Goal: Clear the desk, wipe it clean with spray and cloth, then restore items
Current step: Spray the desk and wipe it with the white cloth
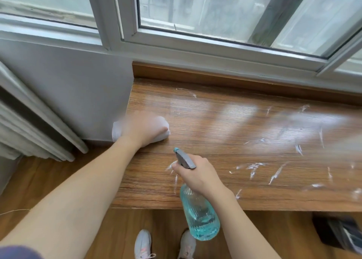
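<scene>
A wooden desk (225, 121) runs under the window, streaked with white smears on its right half. At the desk's left edge my left hand (144, 128), blurred by motion, lies on top of a white cloth (117, 131) and presses it to the wood. My right hand (197, 175) grips the neck of a clear blue-tinted spray bottle (201, 213) above the desk's front edge. Its grey trigger head (184, 158) points up and left, and blue liquid sits at the bottom of the tilted bottle.
A white window frame (195, 49) and a raised wooden ledge (215, 75) border the desk's back. A grey wall (68, 86) and radiator (29, 125) stand to the left. A dark box (338, 233) sits on the floor under the desk, right. My shoes (144, 243) are below.
</scene>
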